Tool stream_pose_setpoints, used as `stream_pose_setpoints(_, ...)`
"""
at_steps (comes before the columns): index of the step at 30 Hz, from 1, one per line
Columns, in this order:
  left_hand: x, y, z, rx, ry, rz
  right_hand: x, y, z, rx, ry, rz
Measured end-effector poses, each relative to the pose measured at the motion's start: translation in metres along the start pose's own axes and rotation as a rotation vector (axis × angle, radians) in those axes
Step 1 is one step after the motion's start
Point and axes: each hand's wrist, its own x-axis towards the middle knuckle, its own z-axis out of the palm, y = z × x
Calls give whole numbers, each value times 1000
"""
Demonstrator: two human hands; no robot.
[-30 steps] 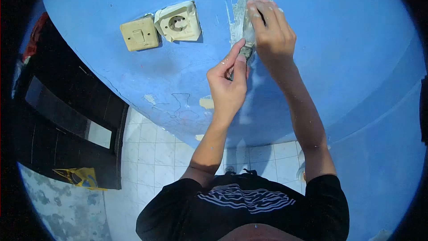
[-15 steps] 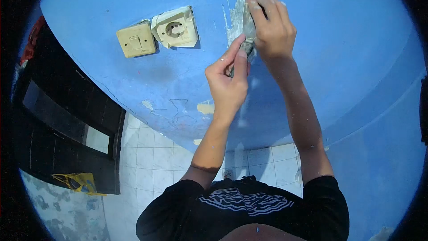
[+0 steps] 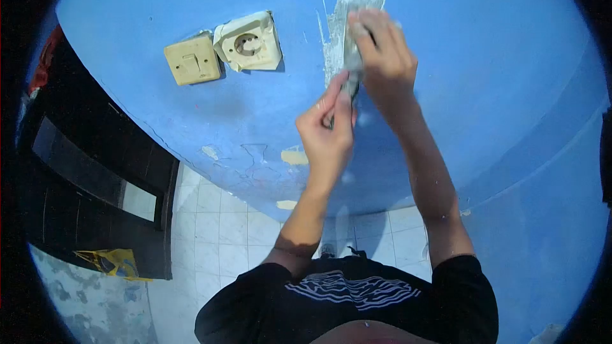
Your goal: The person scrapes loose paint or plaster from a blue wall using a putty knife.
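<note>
My left hand (image 3: 328,130) is closed around the handle of a putty knife (image 3: 352,57), thumb and fingers pinching it. The blade points up and lies against the blue wall (image 3: 446,89). My right hand (image 3: 389,54) is slightly blurred and bends over the blade's right side, its fingers gripping the upper part. A rough patch of pale grey putty (image 3: 334,41) spreads on the wall left of and above the blade, with ragged streaks at its top. The blade's right edge is hidden under my right hand.
Left of the patch are a yellowed light switch (image 3: 192,59) and a socket (image 3: 248,43) with peeling paper around it. Chipped paint (image 3: 294,157) shows lower on the wall. A dark wooden door frame (image 3: 95,153) stands at left, above white floor tiles (image 3: 210,229).
Both hands and the putty knife have moved down the wall a little. More of the putty patch now shows above my right hand.
</note>
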Motion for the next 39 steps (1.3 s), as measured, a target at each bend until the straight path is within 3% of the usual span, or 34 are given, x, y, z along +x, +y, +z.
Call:
stream_pose_setpoints(31,4,11,6,-120,-33,2,20,12,-5,52,-29,-38)
stream_pose_setpoints(39,5,14,7,-91,-22,-18,24,9,-8,50,-74,38)
